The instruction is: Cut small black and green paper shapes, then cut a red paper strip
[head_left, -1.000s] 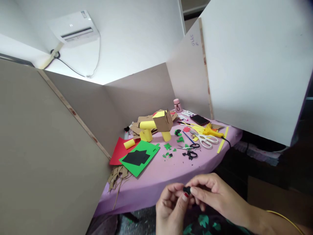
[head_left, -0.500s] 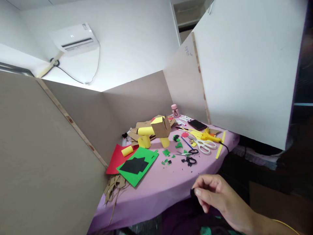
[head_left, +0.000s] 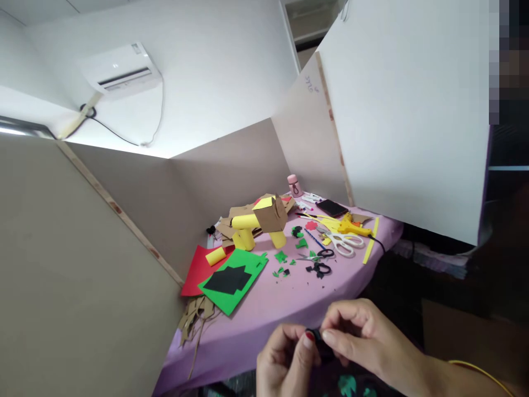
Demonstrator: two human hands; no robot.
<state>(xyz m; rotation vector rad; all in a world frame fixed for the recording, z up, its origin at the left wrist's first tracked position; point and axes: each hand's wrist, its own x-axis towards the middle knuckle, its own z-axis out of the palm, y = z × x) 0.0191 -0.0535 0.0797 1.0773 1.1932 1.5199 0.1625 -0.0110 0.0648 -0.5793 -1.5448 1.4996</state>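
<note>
Low in the view, in front of the table's near edge, my left hand (head_left: 287, 355) and my right hand (head_left: 363, 336) meet at a small black piece (head_left: 316, 333). Both hands are closed, thumb against fingers, pinching that piece between them. It looks like black paper or foam, but its shape is mostly hidden by the fingers. Beyond them on the table lie black-handled scissors (head_left: 320, 269), white-handled scissors (head_left: 345, 242) and green scraps (head_left: 281, 257). A figure of yellow paper tubes with a cardboard box head (head_left: 270, 215) stands farther back.
A green sheet (head_left: 229, 306) with a black cutout (head_left: 227, 279) overlaps a red sheet (head_left: 192, 281) at left. A yellow glue gun (head_left: 351, 225) with a black cord lies right. A phone (head_left: 332, 208) and a pink bottle (head_left: 294, 186) are at the back. Grey partitions (head_left: 231, 160) surround the table.
My left hand has come into view from below and taken hold of the black piece, which my right hand held alone before. My right hand stays in nearly the same place.
</note>
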